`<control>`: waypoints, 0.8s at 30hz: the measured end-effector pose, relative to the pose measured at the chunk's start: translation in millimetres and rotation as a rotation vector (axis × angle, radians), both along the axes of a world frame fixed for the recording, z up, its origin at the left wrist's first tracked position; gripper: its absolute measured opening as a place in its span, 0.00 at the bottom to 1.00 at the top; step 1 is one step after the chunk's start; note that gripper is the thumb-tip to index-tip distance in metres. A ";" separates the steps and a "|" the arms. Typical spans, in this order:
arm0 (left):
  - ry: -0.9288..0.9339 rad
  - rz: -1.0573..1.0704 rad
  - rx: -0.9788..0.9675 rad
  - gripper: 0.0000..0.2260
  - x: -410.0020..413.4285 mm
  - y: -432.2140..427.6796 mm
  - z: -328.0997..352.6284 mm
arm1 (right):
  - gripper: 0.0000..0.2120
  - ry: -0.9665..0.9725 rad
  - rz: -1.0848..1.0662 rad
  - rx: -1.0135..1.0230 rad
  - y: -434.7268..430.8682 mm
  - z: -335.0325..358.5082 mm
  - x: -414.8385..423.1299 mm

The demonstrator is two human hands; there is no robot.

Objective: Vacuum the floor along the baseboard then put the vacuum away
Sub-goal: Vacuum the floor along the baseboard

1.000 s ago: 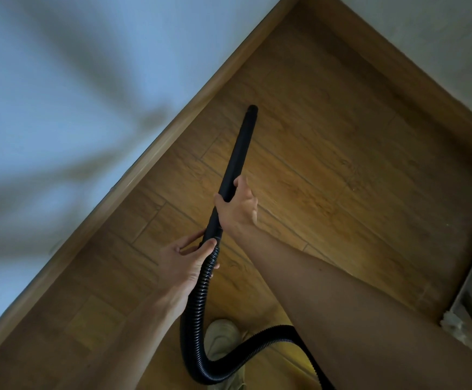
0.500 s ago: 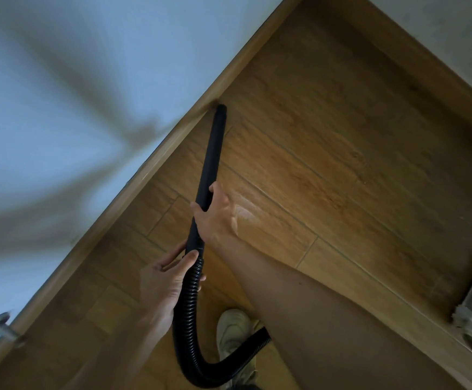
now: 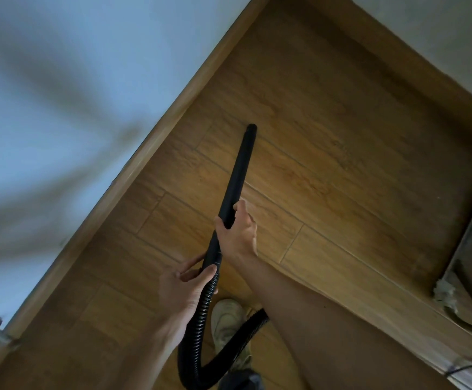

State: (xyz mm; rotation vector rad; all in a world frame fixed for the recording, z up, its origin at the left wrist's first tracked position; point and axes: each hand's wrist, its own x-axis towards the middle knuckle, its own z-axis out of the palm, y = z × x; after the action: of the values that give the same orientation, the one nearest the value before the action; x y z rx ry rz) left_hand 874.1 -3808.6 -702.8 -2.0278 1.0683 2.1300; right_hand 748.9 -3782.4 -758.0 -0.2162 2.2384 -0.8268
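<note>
Across the wooden floor (image 3: 341, 136), the vacuum wand (image 3: 239, 175) has swung off the baseboard (image 3: 172, 128) on the left: its tip (image 3: 251, 128), which met the trim half a second ago, now sits out on the planks, near the trim but apart from it. The right hand (image 3: 239, 235) grips the wand mid-shaft, and the left hand (image 3: 181, 288) pinches its lower end where the ribbed hose (image 3: 198, 327) begins. This looks like one stroke of a back-and-forth sweep, so the baseboard pass seems unfinished and putting the vacuum away has not begun.
</note>
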 end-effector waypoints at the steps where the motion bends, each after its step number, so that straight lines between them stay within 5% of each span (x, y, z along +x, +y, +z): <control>1: 0.007 -0.018 -0.005 0.10 0.0 1.9 1.0 | 0.11 -0.001 0.002 -0.006 2.7 0.4 0.1; 14: 0.071 -0.029 -0.072 0.08 39.1 -8.0 3.0 | 0.11 0.058 -0.035 0.014 -16.4 2.5 42.1; 24: 0.079 0.154 0.032 0.12 112.2 -38.5 5.8 | 0.10 0.061 0.150 -0.030 -66.9 18.6 110.0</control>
State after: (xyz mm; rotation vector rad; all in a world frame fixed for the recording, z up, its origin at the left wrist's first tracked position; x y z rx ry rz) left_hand 986.2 -3847.1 -697.0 -2.0921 0.9069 2.3019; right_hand 858.9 -3849.2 -739.3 -0.4239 2.2364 -0.7818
